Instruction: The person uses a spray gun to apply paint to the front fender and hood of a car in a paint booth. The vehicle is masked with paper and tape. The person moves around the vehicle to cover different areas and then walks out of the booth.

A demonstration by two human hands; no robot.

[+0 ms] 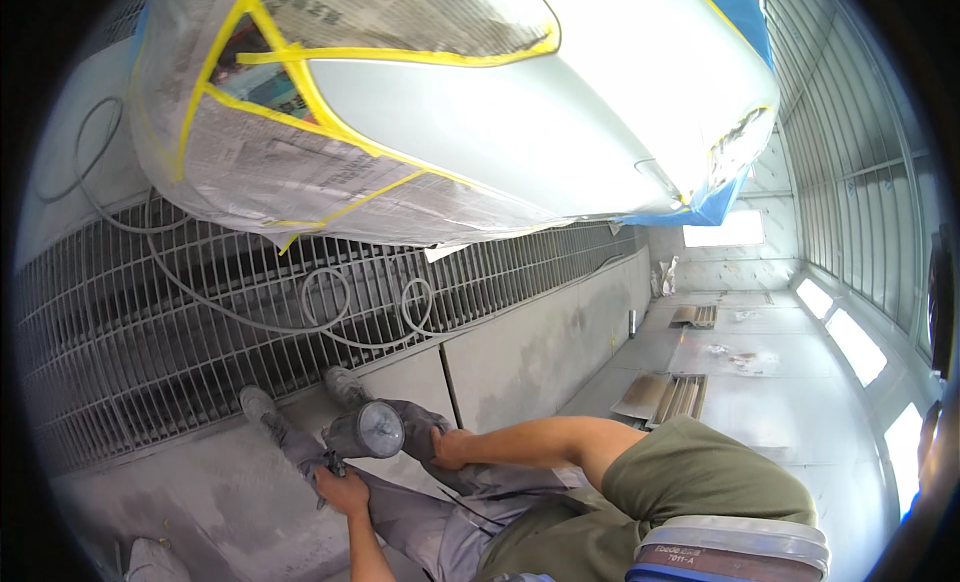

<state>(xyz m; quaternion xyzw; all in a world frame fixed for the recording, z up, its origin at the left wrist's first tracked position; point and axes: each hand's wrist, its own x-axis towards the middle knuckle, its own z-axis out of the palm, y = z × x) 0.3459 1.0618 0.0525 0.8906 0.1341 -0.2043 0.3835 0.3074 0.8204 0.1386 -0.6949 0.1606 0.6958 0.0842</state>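
Note:
In my left hand (345, 492) is a spray gun, its handle wrapped by my closed fingers. The gun's round paint cup (379, 429) sits above that hand, with its pale lid turned toward me. My right hand (454, 449) rests against my grey trouser leg (420, 424), its fingers curled in. Whether anything is inside those fingers is hidden. Beyond both hands stands a pale car body (450, 112), partly covered with masking paper (360, 172) and yellow tape (320, 107). Both hands are well apart from the car.
A metal floor grate (200, 292) runs beneath the car's edge, with a looped grey hose (230, 327) across it. My shoes (260, 407) stand beside it. Floor vents (672, 400) lie at right, near a ribbed wall (850, 112). A respirator filter (720, 557) fills the lower right.

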